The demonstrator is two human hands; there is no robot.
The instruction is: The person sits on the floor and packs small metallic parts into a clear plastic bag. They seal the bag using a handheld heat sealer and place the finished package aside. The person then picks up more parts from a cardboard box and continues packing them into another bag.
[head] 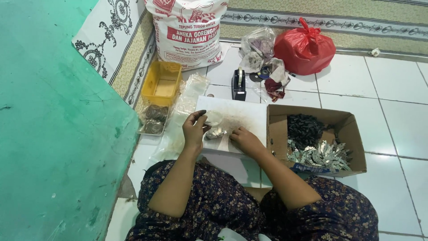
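Seen from the head camera, a person sits on the tiled floor with a white board just in front of the knees. On the near part of the board lies a small pile of shiny metal pieces, between the two hands. Left hand: raised slightly over the board's left edge, fingers curled together on a small clear bag, pinched at its mouth as far as can be told. Right hand: resting palm-down on the board, just right of the pile; its fingertips are hidden, so whether they hold a piece cannot be told. Right of the board, touching it, stands an open cardboard box with dark parts at its far side and silvery parts at its near side. Far of the board: a black tape dispenser, a red bag, a clear bag of scraps and a large printed sack. Left: a yellow tray and filled clear packets.

Risks, as judged: the pile sits near the board's near edge, so a sweep of the right hand could scatter pieces onto the floor; a loose pinch could let the small clear bag collapse and spill.
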